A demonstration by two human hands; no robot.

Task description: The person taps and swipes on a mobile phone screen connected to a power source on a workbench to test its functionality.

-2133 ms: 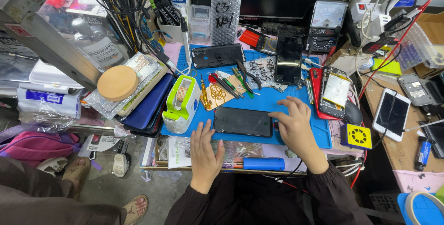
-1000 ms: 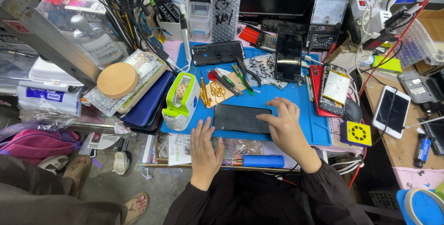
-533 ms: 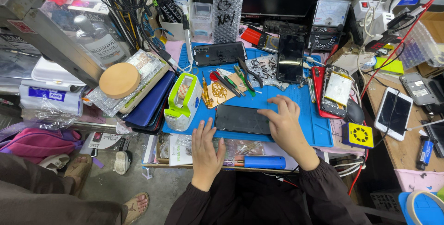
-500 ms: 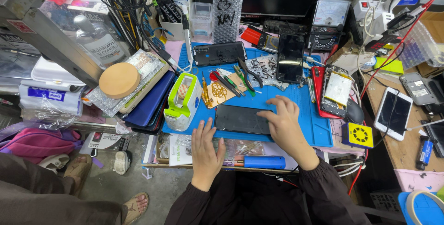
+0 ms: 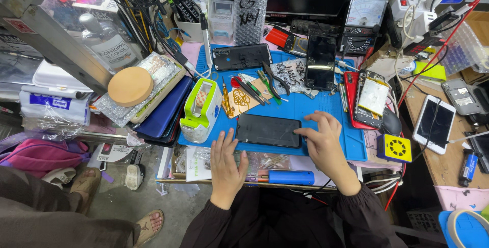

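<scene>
Black and glossy, the flat rectangular phone (image 5: 268, 130) lies screen-up near the front edge of the blue silicone work mat (image 5: 326, 110), pretty much dead centre in front of the person. Right hand (image 5: 322, 143) sits at the phone's right end, fingers loosely curled, fingertips (image 5: 301, 132) touching that short edge, not really pinching anything. Left hand (image 5: 227, 161) lies flat with fingers together, tips right at the phone's lower left corner, palm over the mat's front rim.

Just left of the phone stands a white and lime-green tape dispenser (image 5: 200, 109). Behind it there's a tan card with gold screwdrivers (image 5: 239, 99), a few tweezers, and another dark phone back (image 5: 242, 56). A blue-handled screwdriver (image 5: 290, 177) lies along the bench edge below the hands. Further right: a red opened phone (image 5: 368, 98), a yellow square gadget (image 5: 395, 148) and a white phone (image 5: 434, 124).
</scene>
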